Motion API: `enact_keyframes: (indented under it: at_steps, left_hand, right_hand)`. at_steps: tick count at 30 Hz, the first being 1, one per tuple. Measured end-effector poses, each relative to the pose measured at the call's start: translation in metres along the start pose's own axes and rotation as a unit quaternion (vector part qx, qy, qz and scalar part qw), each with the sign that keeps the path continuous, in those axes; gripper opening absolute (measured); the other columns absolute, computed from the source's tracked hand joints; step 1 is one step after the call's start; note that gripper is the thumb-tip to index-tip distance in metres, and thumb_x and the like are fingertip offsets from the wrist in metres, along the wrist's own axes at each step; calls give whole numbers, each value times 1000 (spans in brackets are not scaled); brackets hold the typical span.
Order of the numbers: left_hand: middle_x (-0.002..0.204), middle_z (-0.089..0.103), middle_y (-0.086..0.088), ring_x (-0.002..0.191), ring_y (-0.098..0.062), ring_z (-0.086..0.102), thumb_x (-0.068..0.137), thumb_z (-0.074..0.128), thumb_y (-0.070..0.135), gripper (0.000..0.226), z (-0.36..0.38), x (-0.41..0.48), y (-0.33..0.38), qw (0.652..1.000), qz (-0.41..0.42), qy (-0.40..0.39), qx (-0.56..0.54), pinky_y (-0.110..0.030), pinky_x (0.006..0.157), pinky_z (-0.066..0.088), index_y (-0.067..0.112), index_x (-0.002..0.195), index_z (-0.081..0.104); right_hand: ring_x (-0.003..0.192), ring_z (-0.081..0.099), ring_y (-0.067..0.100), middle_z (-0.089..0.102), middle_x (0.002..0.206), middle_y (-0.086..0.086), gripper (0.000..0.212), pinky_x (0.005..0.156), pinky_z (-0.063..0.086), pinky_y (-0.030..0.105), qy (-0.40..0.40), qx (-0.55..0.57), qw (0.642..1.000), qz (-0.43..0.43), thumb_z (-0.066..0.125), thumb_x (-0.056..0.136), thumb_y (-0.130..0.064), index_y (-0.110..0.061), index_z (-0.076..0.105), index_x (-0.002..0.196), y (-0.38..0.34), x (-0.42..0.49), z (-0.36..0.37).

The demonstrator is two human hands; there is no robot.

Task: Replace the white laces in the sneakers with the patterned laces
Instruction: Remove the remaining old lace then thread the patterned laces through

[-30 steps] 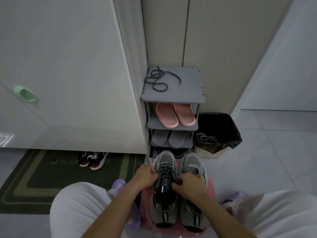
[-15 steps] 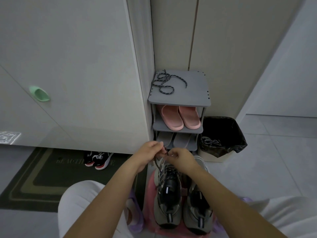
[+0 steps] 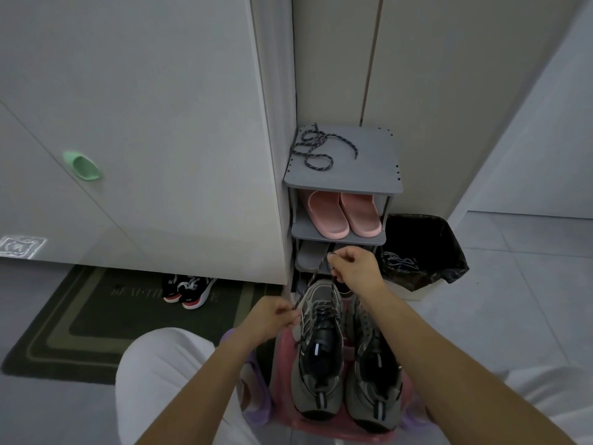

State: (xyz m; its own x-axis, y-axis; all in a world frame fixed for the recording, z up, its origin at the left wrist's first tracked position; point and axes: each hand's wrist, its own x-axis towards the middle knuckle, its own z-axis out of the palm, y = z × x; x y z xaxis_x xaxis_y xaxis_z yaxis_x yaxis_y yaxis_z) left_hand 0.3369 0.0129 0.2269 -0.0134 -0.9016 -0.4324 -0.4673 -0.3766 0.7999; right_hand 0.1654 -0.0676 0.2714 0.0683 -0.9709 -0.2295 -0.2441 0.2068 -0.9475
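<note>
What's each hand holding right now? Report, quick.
Left hand: pinching the patterned lace.
Right hand: pinching the same lace, higher up.

Sneakers [image 3: 321, 354] on pink stool [image 3: 283, 364]

**A home entryway**

I am facing a grey shoe rack [image 3: 369, 170] set in a corner, with pink slippers [image 3: 345, 215] on its second shelf. Left of the rack, a dark doormat [image 3: 80, 319] lies by black-and-red trainers [image 3: 187, 289]. Right of the rack, a bag-lined bin [image 3: 426, 245] stands on pale floor tiles [image 3: 529, 300].
</note>
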Motion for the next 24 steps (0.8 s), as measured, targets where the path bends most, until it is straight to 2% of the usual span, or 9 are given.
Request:
enact_keyframes:
  at_steps: [3,6,8,9,11,14,16,20,24]
  left_hand:
    - [69,49,-6,61,-13,44,90,62,20,24,-2,-2,-13,996,0,19,82,-16,57,38,7,69,60]
    - [63,50,-5,53,-10,43,88,64,18,28,-1,-4,-16,996,-4,24,87,-15,53,37,8,63,58]
    - [63,55,-7,53,-11,47,86,66,18,25,3,-4,-14,998,-11,45,39,-17,54,41,6,66,61]
    - [63,58,-7,54,-10,50,85,68,17,22,5,-3,-12,998,-16,68,1,-18,54,42,6,67,63]
    - [60,58,-3,53,-8,52,84,70,14,15,9,-1,-6,988,-29,120,-94,-19,54,43,7,71,67]
    - [61,59,-5,50,-8,55,84,69,10,9,13,3,0,970,-62,133,-191,-19,53,48,3,79,66]
    - [64,60,-8,46,-4,59,84,68,6,11,19,6,2,965,-78,119,-219,-19,52,50,4,75,63]
    - [67,60,-7,48,-7,58,83,64,-5,21,30,11,2,967,-85,122,-206,-14,44,46,9,69,60]
    - [65,59,-7,42,-1,57,84,62,-7,23,36,13,0,969,-94,114,-196,-13,43,46,10,68,58]
  right_hand:
    - [47,56,1,59,62,4,15,52,51,15,-10,35,999,7,62,87,-7,-11,60,73,0,0,4]
    - [56,63,5,63,70,7,4,60,55,19,-63,57,996,25,62,87,-4,-7,60,89,0,-2,11]
    - [70,65,14,66,75,5,22,72,56,26,-106,38,992,53,64,87,-7,-11,54,106,5,-4,15]
    - [75,65,16,66,76,3,25,75,55,28,-117,-4,992,57,64,87,-10,-14,53,109,8,-7,15]
    - [79,62,14,66,82,1,14,71,49,24,-118,-156,980,19,62,88,-18,-14,60,101,18,-15,13]
    - [89,60,18,66,97,4,21,76,46,26,-160,-405,898,-62,53,92,-28,-13,67,92,45,-30,10]
    - [102,55,22,63,106,5,27,86,45,32,-171,-467,863,-90,48,93,-32,-14,67,98,63,-39,11]
    - [109,50,20,59,112,3,28,94,40,32,-154,-438,878,-115,47,95,-29,-12,68,102,78,-45,10]
    - [108,50,20,59,110,5,27,95,36,27,-138,-405,896,-119,49,94,-24,-8,69,100,83,-44,9]
